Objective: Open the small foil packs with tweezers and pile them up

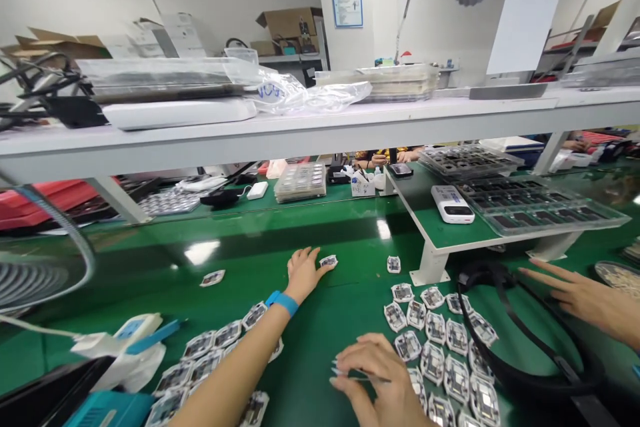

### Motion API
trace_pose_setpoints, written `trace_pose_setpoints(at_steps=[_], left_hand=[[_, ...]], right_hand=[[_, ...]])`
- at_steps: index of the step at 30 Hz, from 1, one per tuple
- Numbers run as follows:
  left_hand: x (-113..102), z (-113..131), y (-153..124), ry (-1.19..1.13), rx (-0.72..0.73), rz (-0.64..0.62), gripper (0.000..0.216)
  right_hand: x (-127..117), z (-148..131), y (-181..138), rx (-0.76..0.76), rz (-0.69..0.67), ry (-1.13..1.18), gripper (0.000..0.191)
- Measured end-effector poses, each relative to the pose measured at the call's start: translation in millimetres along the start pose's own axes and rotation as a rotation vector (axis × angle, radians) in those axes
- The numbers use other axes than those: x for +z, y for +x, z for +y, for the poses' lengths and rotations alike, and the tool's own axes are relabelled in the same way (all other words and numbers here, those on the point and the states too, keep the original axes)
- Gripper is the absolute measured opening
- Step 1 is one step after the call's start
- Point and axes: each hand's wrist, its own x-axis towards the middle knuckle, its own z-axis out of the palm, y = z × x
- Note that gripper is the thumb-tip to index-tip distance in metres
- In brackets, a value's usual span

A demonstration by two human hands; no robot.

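At the far left, a grey hose [85,240] curves down over the green bench [170,293]. Below it lie a white plug [97,345] on a cord and, at the near corner, a teal case [111,408]. A group of white-framed modules [200,345] covers the bench next to these, partly hidden by the person's left forearm; one stray module [213,278] lies apart beyond them.

The left hand [303,273], with a blue band [286,303] at its wrist, reaches forward over the middle of the bench. Its thumb stands away from the other fingers, the tip at the near edge of a single module [329,260]; whether the index finger also presses on that piece cannot be told.

To the right and nearer, the right hand [375,373] pinches a slim metal tool [367,377] between thumb and fingers. Just beside it spreads a second group of modules [435,328], with a lone module [394,264] beyond.

Farther right, a raised stand [425,243] bears a white device [453,205] and clear trays [555,223] of dark pieces. In front of it rests a black band [583,360], and a co-worker's hand [570,287] extends behind the band, fingers spread.
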Motion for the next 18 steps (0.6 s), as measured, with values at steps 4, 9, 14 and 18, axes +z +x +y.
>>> trace_pose_setpoints(at_steps=[4, 9, 14, 18], left_hand=[[-13, -31, 8, 0.050, -0.055, -0.069, 0.036], [-25, -58, 2, 0.002, -0.039, -0.145, 0.032], [-36, -53, -24, -0.153, -0.031, -0.083, 0.030], [-49, -32, -51, -0.345, -0.050, -0.011, 0.042]], right_hand=[[1, 0, -1, -0.006, -0.007, -0.004, 0.004], [0, 0, -3, -0.016, -0.037, 0.016, 0.008], [-4, 1, -2, 0.003, -0.089, 0.009, 0.014], [-6, 1, -1, -0.005, -0.078, -0.017, 0.012]])
